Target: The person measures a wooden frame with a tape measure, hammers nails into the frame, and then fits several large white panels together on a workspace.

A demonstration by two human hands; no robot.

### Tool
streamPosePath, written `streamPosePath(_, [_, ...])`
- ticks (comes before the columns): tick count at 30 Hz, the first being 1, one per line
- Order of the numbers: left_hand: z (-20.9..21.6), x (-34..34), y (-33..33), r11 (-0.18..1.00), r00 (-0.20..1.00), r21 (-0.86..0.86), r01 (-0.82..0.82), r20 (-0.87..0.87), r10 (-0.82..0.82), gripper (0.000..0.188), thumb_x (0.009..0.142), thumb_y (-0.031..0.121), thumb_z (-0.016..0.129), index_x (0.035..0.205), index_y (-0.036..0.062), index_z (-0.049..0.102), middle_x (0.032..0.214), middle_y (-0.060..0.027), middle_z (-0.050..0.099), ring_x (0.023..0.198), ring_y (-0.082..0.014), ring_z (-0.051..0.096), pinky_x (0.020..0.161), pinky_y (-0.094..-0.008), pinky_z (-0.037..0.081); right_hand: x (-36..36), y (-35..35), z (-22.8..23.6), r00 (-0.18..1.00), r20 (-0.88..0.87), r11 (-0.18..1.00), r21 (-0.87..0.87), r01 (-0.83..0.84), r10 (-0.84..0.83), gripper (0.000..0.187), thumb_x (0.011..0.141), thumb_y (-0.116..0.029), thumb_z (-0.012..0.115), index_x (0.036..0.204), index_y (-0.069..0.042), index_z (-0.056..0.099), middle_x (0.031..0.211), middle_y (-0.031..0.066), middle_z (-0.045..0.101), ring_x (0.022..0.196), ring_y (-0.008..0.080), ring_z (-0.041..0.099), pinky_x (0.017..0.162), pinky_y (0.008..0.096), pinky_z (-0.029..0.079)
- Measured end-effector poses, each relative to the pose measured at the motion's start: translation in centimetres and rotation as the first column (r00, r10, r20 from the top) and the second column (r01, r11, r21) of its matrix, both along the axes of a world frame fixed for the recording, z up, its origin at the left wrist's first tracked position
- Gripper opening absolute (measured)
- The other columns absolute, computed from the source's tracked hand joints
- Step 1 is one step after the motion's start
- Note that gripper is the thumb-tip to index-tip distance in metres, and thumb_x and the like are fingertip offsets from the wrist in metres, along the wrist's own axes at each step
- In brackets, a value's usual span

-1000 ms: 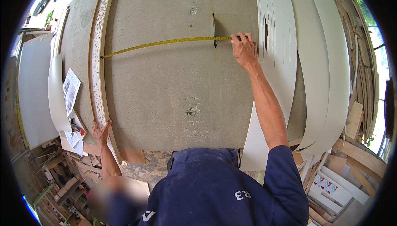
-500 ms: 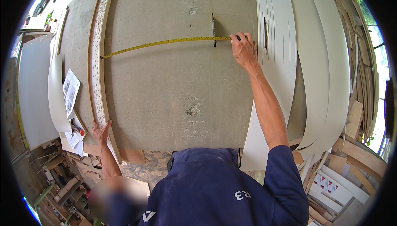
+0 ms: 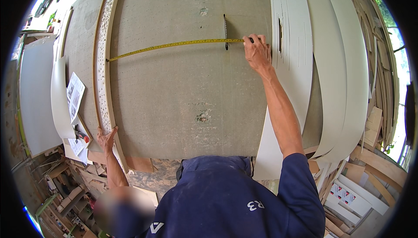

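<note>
My left hand (image 3: 106, 140) is closed around the near part of a long, narrow board (image 3: 102, 72) with a speckled pale face and wooden edges. Its thumb lies on the board's right edge, the fingers on the left. Across the grey worktable (image 3: 183, 90), a yellow tape measure blade (image 3: 174, 44) stretches from the board's right edge to my right hand (image 3: 258, 54). That hand grips the tape measure beside a white panel; its case is mostly hidden by my fingers. Under the blade lies a thin dark tool (image 3: 225, 28) whose kind I cannot make out.
On the right, white panels (image 3: 289, 81) overlap, the nearest one scored with cuts and a slot. Printed sheets (image 3: 75, 94) and a red-and-black tool (image 3: 81, 135) lie at the left. Timber offcuts (image 3: 370, 177) stand at the lower right, more wood at the lower left.
</note>
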State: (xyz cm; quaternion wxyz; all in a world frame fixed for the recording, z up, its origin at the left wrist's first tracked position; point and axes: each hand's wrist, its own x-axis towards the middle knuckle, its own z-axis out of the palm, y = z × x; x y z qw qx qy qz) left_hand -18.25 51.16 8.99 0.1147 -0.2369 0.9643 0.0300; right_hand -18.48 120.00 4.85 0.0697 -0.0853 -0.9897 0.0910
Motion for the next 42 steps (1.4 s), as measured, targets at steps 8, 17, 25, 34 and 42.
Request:
streamPosePath(8, [-0.4, 0.2, -0.4, 1.0, 0.999, 0.008, 0.011, -0.034, -0.011, 0.122, 0.057, 0.06, 0.081, 0.149, -0.0017, 0.03, 0.14, -0.0313, 0.043, 0.131, -0.042, 0.041, 0.11, -0.0451, 0.034, 0.0, 0.0, -0.1, 1.0, 0.003, 1.0, -0.001, 0.004, -0.004, 0.025, 0.097, -0.018, 0.053, 0.116, -0.008, 0.065, 0.116, 0.01, 0.061, 0.112, 0.0294, 0.05, 0.085, 0.0533, 0.049])
streamPosePath(17, [-0.4, 0.2, -0.6, 1.0, 0.999, -0.008, 0.021, -0.047, -0.021, 0.121, 0.057, 0.058, 0.082, 0.149, -0.0022, 0.031, 0.138, -0.0323, 0.046, 0.129, -0.0431, 0.043, 0.109, -0.0452, 0.035, -0.1, 0.0, -0.1, 1.0, -0.013, 1.0, 0.003, -0.001, 0.001, 0.025, 0.097, -0.018, 0.053, 0.116, -0.008, 0.065, 0.115, 0.0095, 0.061, 0.113, 0.0295, 0.05, 0.085, 0.0535, 0.049])
streamPosePath(25, [0.3, 0.1, 0.4, 1.0, 0.999, 0.026, 0.0, -0.041, 0.001, 0.122, 0.057, 0.059, 0.082, 0.149, -0.0025, 0.03, 0.138, -0.033, 0.045, 0.13, -0.0429, 0.042, 0.11, -0.0439, 0.034, 0.1, -0.2, 0.3, 1.0, -0.011, 1.0, -0.021, 0.013, -0.013, 0.026, 0.096, -0.019, 0.053, 0.117, -0.009, 0.064, 0.115, 0.0095, 0.06, 0.113, 0.03, 0.05, 0.084, 0.0539, 0.048])
streamPosePath(34, [0.2, 0.1, 0.3, 0.998, 0.999, 0.055, -0.021, -0.035, 0.023, 0.124, 0.056, 0.06, 0.083, 0.148, -0.0033, 0.031, 0.141, -0.0329, 0.042, 0.132, -0.0423, 0.041, 0.111, -0.0436, 0.033, 0.3, 0.0, 0.2, 1.0, 0.006, 0.999, -0.03, 0.012, -0.012, 0.026, 0.097, -0.02, 0.053, 0.117, -0.01, 0.064, 0.115, 0.0086, 0.06, 0.111, 0.0294, 0.05, 0.084, 0.0537, 0.048])
streamPosePath(42, [0.2, 0.1, 0.6, 1.0, 0.999, 0.014, 0.01, -0.043, -0.01, 0.12, 0.058, 0.058, 0.082, 0.146, -0.0083, 0.033, 0.137, -0.0323, 0.047, 0.131, -0.0413, 0.043, 0.11, -0.0427, 0.034, 0.2, -0.2, 0.3, 1.0, 0.002, 1.0, -0.012, 0.013, -0.013, 0.025, 0.097, -0.019, 0.053, 0.117, -0.009, 0.064, 0.115, 0.0083, 0.06, 0.112, 0.0292, 0.05, 0.086, 0.0541, 0.048])
